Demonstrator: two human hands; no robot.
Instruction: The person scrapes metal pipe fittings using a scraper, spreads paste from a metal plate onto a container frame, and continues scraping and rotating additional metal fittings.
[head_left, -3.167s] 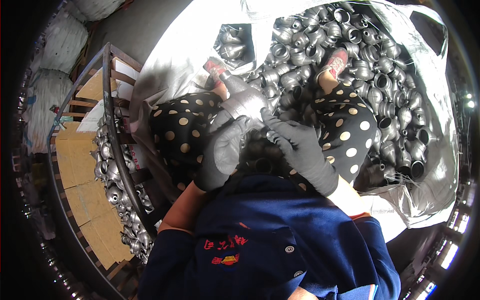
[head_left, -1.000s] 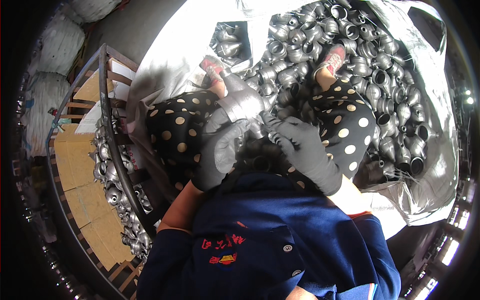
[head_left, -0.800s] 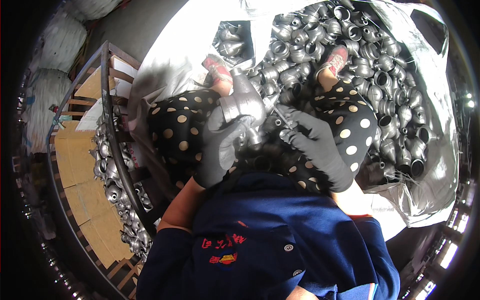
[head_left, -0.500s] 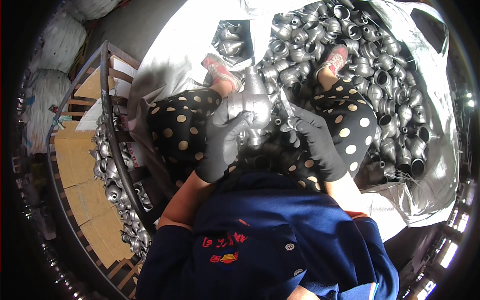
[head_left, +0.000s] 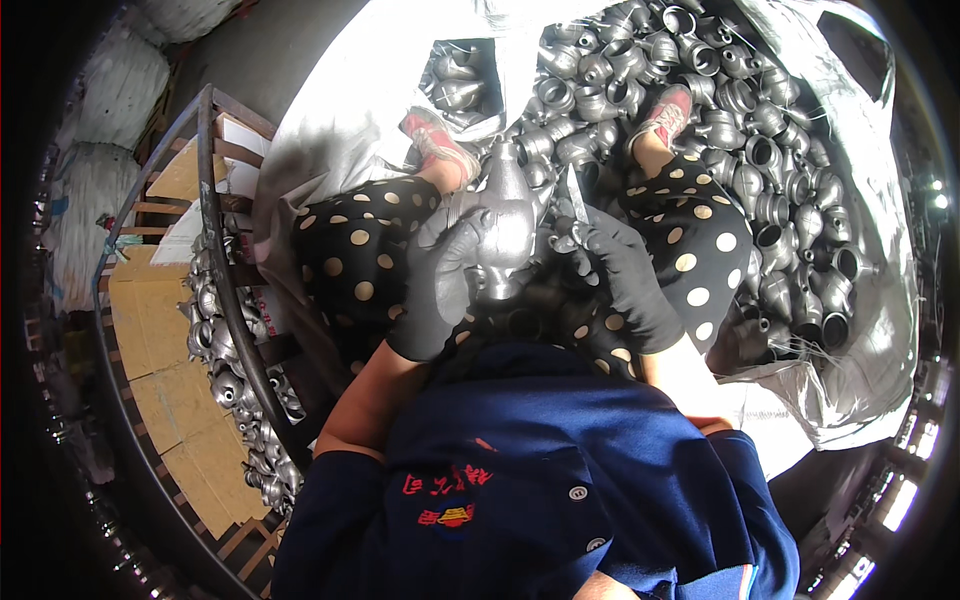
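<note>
My left hand (head_left: 445, 270), in a black glove, is closed around a grey metal casting (head_left: 508, 215). The casting bulges in the middle, with a narrow neck pointing away from me and a short stub toward me. My right hand (head_left: 625, 270), also gloved in black, grips a slim flat metal blade-like tool (head_left: 576, 194) whose tip points up and away. The tool sits just right of the casting, apart from it as far as I can see. My fingers hide its lower end, so its exact kind is unclear.
Many similar castings (head_left: 765, 155) lie in a large white woven sack (head_left: 340, 75) around my feet. To the left stands a metal-framed crate (head_left: 208, 180) lined with cardboard (head_left: 150, 310), holding more castings (head_left: 215, 330). Wrapped white bundles (head_left: 95, 220) stand at the far left.
The casting has turned slightly in my left hand, its near stub swinging left. My right hand has shifted a little left, and the tool stands more upright.
</note>
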